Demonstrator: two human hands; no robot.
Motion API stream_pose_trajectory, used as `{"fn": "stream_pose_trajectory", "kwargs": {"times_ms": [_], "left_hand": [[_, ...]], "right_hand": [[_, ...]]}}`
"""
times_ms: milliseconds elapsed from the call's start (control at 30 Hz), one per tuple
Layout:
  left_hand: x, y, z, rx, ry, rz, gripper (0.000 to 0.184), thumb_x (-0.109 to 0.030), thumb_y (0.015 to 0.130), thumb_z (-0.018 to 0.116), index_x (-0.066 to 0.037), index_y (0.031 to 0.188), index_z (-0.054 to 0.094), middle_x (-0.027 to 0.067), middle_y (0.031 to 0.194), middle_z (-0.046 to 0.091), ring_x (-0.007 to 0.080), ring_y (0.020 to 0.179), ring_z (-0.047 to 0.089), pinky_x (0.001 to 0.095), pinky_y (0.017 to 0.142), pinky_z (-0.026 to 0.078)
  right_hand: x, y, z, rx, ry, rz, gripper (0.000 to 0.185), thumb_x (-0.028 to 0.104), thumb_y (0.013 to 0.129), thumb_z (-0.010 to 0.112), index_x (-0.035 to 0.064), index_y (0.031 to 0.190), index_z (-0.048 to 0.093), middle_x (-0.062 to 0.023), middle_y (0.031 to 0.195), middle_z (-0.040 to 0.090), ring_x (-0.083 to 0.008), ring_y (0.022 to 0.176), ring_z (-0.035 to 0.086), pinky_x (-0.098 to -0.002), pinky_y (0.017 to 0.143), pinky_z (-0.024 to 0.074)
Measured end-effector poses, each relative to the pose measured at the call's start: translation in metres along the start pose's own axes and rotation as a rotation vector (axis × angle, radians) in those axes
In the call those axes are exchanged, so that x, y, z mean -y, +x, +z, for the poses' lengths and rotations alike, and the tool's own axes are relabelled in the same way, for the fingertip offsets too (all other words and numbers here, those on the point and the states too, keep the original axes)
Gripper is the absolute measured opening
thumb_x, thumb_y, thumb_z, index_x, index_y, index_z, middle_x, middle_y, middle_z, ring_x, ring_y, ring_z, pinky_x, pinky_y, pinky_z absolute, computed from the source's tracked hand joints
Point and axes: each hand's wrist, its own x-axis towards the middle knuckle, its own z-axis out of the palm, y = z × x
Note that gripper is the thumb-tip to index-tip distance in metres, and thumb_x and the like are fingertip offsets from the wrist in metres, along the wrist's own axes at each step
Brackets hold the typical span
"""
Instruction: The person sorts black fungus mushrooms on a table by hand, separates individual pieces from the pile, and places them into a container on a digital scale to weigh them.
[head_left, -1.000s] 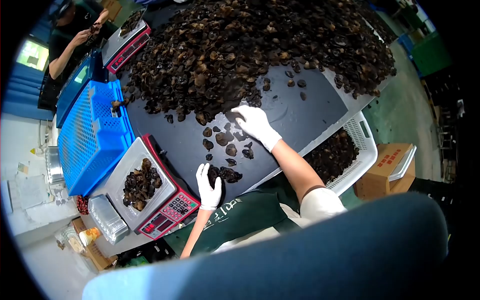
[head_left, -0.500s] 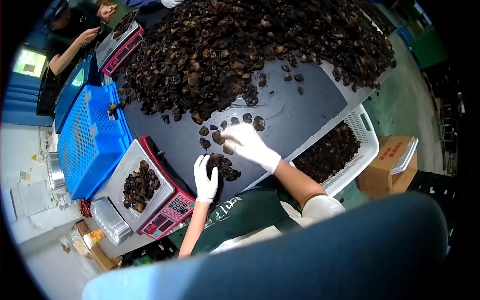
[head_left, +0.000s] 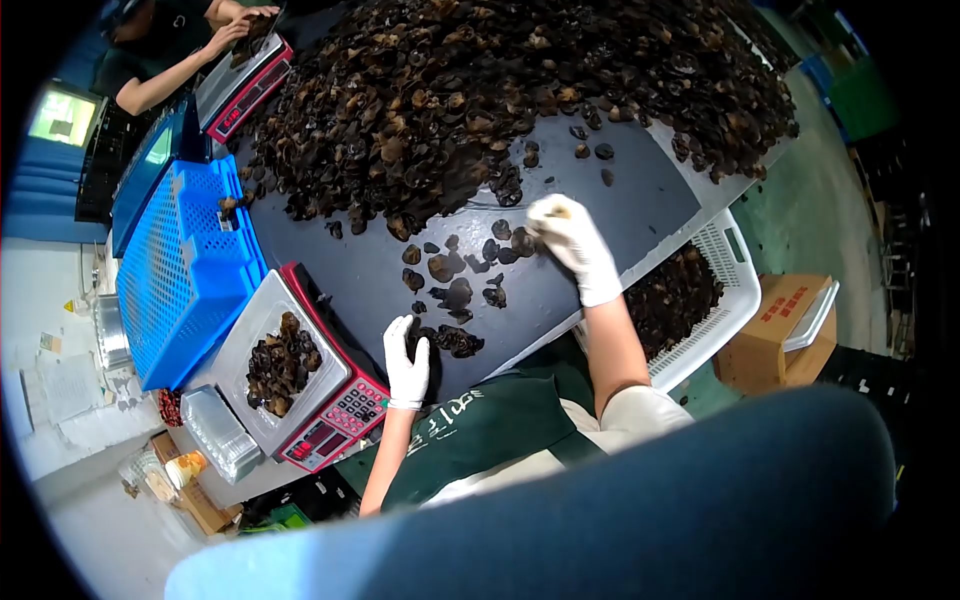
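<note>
Several dark pieces (head_left: 457,293) lie between left hand (head_left: 406,372) and right hand (head_left: 575,242).

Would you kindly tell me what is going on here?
A person in white gloves works over loose dark pieces. The left hand is by a small cluster; the right hand is farther out, its grip blurred. More pieces lie on the scale and in a big heap. Another person's hands are at a second scale.

Fisheye distortion, black corners, softly blurred right hand (head_left: 574,240)
</note>
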Motion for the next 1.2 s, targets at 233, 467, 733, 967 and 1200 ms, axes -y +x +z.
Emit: {"fn": "stream_pose_trajectory", "kwargs": {"times_ms": [233, 467, 733, 967, 1200], "left_hand": [[0.014, 0.005, 0.007, -0.025, -0.107, -0.066, 0.039, -0.008, 0.088, 0.061, -0.002, 0.126, 0.055, 0.0180, 0.127, 0.053, 0.0329, 0.120, 0.050, 0.0390, 0.106, 0.038], [0.009, 0.014, 0.005, -0.010, -0.233, -0.153, 0.037, -0.004, 0.094, 0.055, -0.002, 0.131, 0.050, 0.0112, 0.129, 0.051, 0.0219, 0.118, 0.052, 0.0338, 0.104, 0.041], [0.022, 0.026, 0.007, -0.096, -0.241, -0.169, 0.034, -0.006, 0.093, 0.057, -0.002, 0.127, 0.053, 0.0114, 0.125, 0.053, 0.0226, 0.114, 0.054, 0.0338, 0.100, 0.043], [0.011, 0.118, 0.028, -0.097, 0.270, 0.224, 0.042, -0.018, 0.085, 0.066, -0.005, 0.124, 0.057, 0.0189, 0.123, 0.056, 0.0370, 0.115, 0.051, 0.0450, 0.100, 0.040], [0.015, 0.094, 0.026, 0.283, 0.030, 0.334, 0.029, -0.004, 0.085, 0.055, -0.007, 0.113, 0.061, 0.0155, 0.119, 0.058, 0.0362, 0.116, 0.051, 0.0459, 0.107, 0.036]], "right_hand": [[0.033, -0.029, 0.016, 0.063, -0.595, 0.330, 0.021, 0.009, 0.081, 0.069, 0.0055, 0.101, 0.074, -0.0051, 0.084, 0.072, -0.0093, 0.072, 0.062, -0.0230, 0.063, 0.0475], [-0.041, -0.036, 0.019, 0.144, -1.259, -0.012, 0.022, 0.026, 0.082, 0.066, 0.0085, 0.094, 0.070, -0.0065, 0.081, 0.069, -0.0158, 0.069, 0.063, -0.0297, 0.068, 0.0515], [0.027, -0.040, -0.032, 0.200, 0.302, -0.048, 0.033, 0.023, 0.087, 0.069, 0.0059, 0.115, 0.067, -0.0049, 0.097, 0.069, -0.0160, 0.079, 0.060, -0.0301, 0.071, 0.0452], [-0.057, -0.009, 0.001, -0.271, -1.475, -0.559, 0.027, 0.021, 0.078, 0.071, 0.0091, 0.102, 0.071, -0.0116, 0.103, 0.070, -0.0265, 0.097, 0.065, -0.0367, 0.088, 0.0505], [-0.083, -0.041, 0.070, 0.424, -1.302, -0.498, 0.030, 0.027, 0.077, 0.067, 0.0152, 0.105, 0.065, -0.0020, 0.114, 0.060, -0.0257, 0.112, 0.051, -0.0419, 0.092, 0.0395]]}}
